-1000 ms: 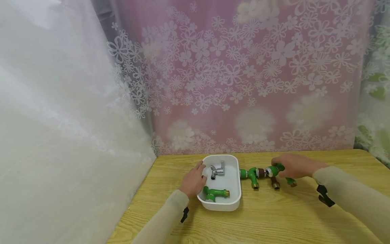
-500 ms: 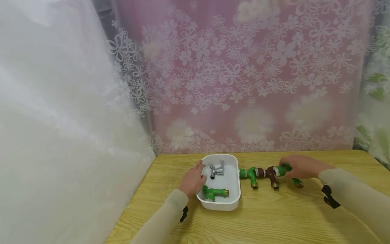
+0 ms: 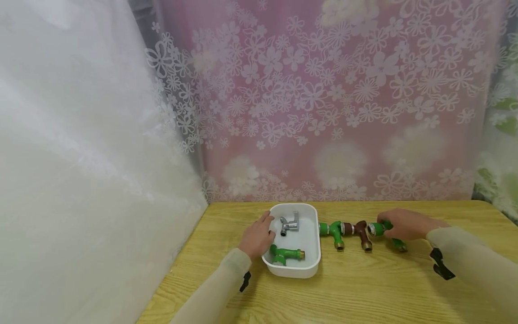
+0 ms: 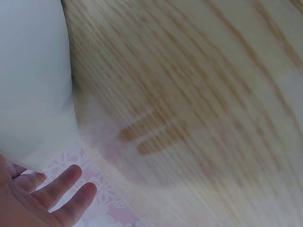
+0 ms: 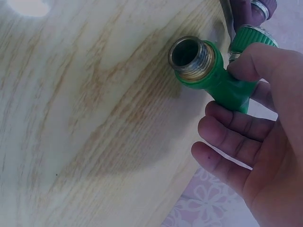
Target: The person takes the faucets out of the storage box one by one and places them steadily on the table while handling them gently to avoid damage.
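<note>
On the left, my left hand (image 3: 256,237) rests against the side of a white tub (image 3: 297,272), its fingers extended along the rim; the left wrist view has these fingers (image 4: 57,187) by the tub's outer wall. Inside the tub are a chrome faucet (image 3: 290,224) and a green faucet with a brass threaded end (image 3: 288,254). My right hand (image 3: 406,224) holds another green faucet (image 3: 376,229) by its body. The right wrist view shows thumb and fingers around this faucet (image 5: 227,90), its threaded end pointing away from the palm and its body partly hidden.
To the right of the tub, a green faucet (image 3: 335,231) and a brown faucet (image 3: 362,235) lie in a row on the wooden table (image 3: 348,288). A flowered pink curtain (image 3: 332,112) hangs behind the table, and a pale sheet (image 3: 89,157) hangs on the left.
My right hand has moved right with the green faucet, away from over the brown one, which now shows fully. My left hand stays at the tub.
</note>
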A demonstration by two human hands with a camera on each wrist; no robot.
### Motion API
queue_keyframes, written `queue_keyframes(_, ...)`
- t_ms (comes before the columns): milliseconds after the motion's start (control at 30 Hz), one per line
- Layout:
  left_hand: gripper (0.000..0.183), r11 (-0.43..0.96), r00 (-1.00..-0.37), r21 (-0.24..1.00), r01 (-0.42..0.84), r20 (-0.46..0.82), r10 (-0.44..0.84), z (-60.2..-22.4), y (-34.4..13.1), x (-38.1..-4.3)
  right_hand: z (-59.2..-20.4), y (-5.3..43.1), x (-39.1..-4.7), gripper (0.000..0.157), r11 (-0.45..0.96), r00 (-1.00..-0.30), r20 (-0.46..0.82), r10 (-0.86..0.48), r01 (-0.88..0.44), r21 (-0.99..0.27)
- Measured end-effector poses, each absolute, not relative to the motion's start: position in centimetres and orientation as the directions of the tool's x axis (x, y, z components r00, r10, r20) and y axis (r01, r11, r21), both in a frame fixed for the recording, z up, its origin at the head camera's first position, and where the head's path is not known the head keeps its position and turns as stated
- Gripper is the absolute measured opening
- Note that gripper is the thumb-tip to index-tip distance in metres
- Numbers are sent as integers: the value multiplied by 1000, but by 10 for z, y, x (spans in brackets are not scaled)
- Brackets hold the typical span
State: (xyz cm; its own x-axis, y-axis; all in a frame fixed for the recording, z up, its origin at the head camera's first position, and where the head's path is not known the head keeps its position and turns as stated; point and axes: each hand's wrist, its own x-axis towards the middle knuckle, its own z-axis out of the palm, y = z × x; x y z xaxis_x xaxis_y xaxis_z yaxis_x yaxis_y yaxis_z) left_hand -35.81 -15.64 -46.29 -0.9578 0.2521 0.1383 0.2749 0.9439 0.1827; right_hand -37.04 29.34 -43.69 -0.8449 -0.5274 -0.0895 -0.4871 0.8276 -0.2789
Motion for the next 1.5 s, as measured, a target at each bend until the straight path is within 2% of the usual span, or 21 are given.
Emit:
queue_keyframes(800, 50, 940, -955, 191, 283, 144, 258, -463, -156, -357, -450, 294, -382, 43, 847, -857, -115, -503, -462, -262)
queue_keyframes(1500, 49, 943, -956, 182, 279, 148, 254, -463, -155, -357, -455, 294, -384, 43, 851, -856, -116, -504, -468, -240)
